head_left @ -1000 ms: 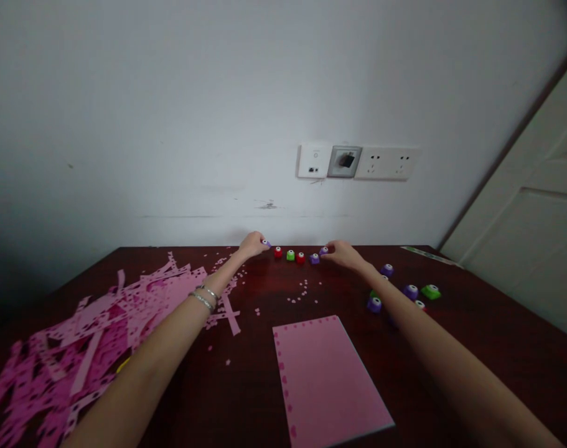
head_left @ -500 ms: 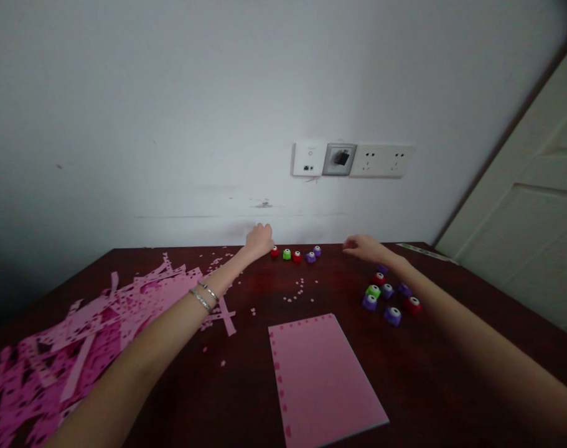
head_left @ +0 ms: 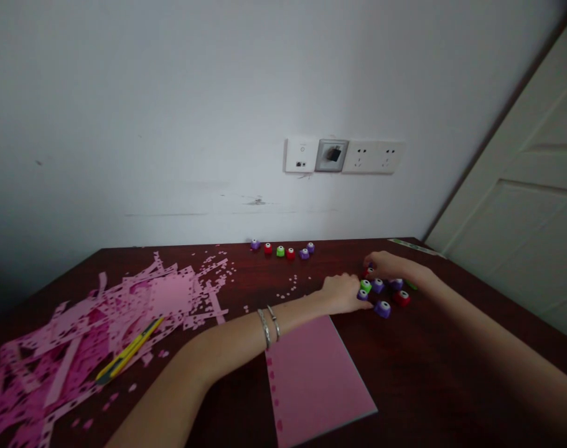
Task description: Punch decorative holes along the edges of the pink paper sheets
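Desk: a dark reddish-brown top is set against the wall, its far edge run along the wall's foot.
Wall: a pale, plain surface is marked by dark scuffs and a faint horizontal line; a row of socket plates is mounted on it, with a black plug seated in the grey-framed plate.
Door: a pale panelled door is seen at the right.
Left hand: the hand is held narrow, its fingers and thumb brought around a purple piece on the near-left side of the cluster; whether it is gripped cannot be told.
Right hand: the hand is curled low, its fingertips set at a red piece; a firm hold cannot be confirmed.
Direction: on both pieces the white, eye-like disc is turned upward and toward the camera.
Long axis: none can be made out on either piece, both being small and partly covered.
Cluster: more purple, green and red pieces are gathered beside the hands.
Back row: six similar pieces are spread near the wall.
Pink sheet: it is laid flat, its long axis run away from the camera; its far part is overlapped by the left arm.
Left side: punched pink strips are heaped, and a yellow cutter is laid slantwise over them.
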`<state>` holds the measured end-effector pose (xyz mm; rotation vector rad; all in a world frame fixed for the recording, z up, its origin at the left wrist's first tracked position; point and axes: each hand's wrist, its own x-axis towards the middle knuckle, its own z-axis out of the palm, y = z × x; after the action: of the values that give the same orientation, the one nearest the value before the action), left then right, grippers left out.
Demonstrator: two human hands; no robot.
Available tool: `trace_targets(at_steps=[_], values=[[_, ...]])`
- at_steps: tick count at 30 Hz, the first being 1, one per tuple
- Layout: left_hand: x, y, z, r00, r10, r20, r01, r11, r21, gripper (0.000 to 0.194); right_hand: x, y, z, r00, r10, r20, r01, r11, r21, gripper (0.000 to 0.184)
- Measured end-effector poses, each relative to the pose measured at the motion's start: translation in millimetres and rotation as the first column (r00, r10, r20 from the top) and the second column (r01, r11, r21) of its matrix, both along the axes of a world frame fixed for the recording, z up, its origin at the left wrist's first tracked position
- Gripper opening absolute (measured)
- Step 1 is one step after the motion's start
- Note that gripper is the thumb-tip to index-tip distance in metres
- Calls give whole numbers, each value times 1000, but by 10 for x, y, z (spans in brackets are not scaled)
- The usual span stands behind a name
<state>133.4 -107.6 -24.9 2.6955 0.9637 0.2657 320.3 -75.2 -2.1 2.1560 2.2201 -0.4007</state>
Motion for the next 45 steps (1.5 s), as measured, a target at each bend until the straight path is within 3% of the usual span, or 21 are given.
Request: trace_targets(at_steps=[2, 4, 6, 7, 9, 11, 12, 14, 16, 19, 21, 23, 25, 26, 27, 28, 30, 32, 34, 37, 45], values=[[8, 44, -28, 999, 21, 29, -20, 999, -34, 51, -5, 17, -16, 1000, -7, -15, 6, 1000, -26, 26], [-54, 137, -3, 996, 11, 83, 2, 989, -151, 39, -9, 4, 11, 999, 18, -48, -17, 1000, 3, 22], [-199, 260, 71, 974, -9, 227, 92, 928, -360, 30, -16, -51, 80, 982, 24, -185, -16, 999, 42, 25], [-300, 325, 120, 945, 2, 328, 166, 860, -483, 30, -24, -94, 125, 954, 19, -299, -7, 999, 42, 30], [-534, 444, 226, 871, 106, 480, 303, 653, -694, 34, -58, -194, 215, 822, 13, -570, -13, 1000, 4, 41], [-761, 535, 313, 817, 223, 532, 398, 450, -800, 34, -119, -288, 275, 642, 13, -767, -32, 999, -10, 50], [-857, 569, 341, 791, 272, 548, 435, 380, -816, 34, -162, -324, 287, 549, 20, -835, -39, 999, -2, 53], [-993, 616, 362, 720, 339, 605, 530, 295, -795, 36, -268, -375, 275, 363, 41, -931, -56, 998, 22, 54], [-1064, 641, 346, 639, 354, 683, 642, 244, -727, 38, -398, -406, 238, 191, 52, -980, -99, 995, 33, 51], [-1116, 651, 322, 596, 290, 749, 732, 188, -655, 43, -597, -448, 207, 27, 25, -999, -171, 985, 20, 44], [-1162, 660, 343, 625, 235, 744, 706, 236, -668, 44, -698, -460, 225, 11, 12, -1000, -185, 983, 10, 43], [-1238, 693, 398, 702, 174, 691, 588, 406, -700, 43, -755, -424, 255, 82, 23, -996, -175, 984, 8, 42], [-1349, 755, 468, 824, 109, 556, 354, 668, -655, 41, -766, -313, 265, 255, 49, -966, -143, 990, 12, 42], [-1414, 792, 499, 887, 96, 451, 204, 796, -570, 38, -760, -229, 254, 376, 65, -924, -117, 993, 22, 42], [-1484, 828, 524, 934, 112, 339, 54, 894, -444, 35, -749, -131, 230, 512, 78, -855, -78, 996, 45, 42], [-1557, 861, 541, 962, 155, 227, -79, 948, -309, 32, -737, -24, 195, 656, 83, -750, -22, 996, 90, 41], [-1703, 905, 547, 965, 260, 21, -257, 960, -110, 28, -720, 191, 101, 880, 102, -464, 18, 969, 246, 38], [-1837, 929, 520, 923, 351, -156, -358, 934, -18, 25, -724, 373, 2, 953, 119, -277, -33, 955, 296, 36], [-1948, 957, 469, 862, 442, -249, -444, 895, 52, 26, -747, 506, -78, 976, 128, -175, -72, 953, 294, 39], [-2051, 1063, 366, 801, 549, -238, -533, 836, 133, 28, -792, 638, -146, 988, 116, -105, -81, 955, 284, 42], [-2087, 1475, 170, 789, 593, -161, -568, 804, 178, 31, -749, 790, -98, 998, 51, -40, -37, 953, 300, 39]])
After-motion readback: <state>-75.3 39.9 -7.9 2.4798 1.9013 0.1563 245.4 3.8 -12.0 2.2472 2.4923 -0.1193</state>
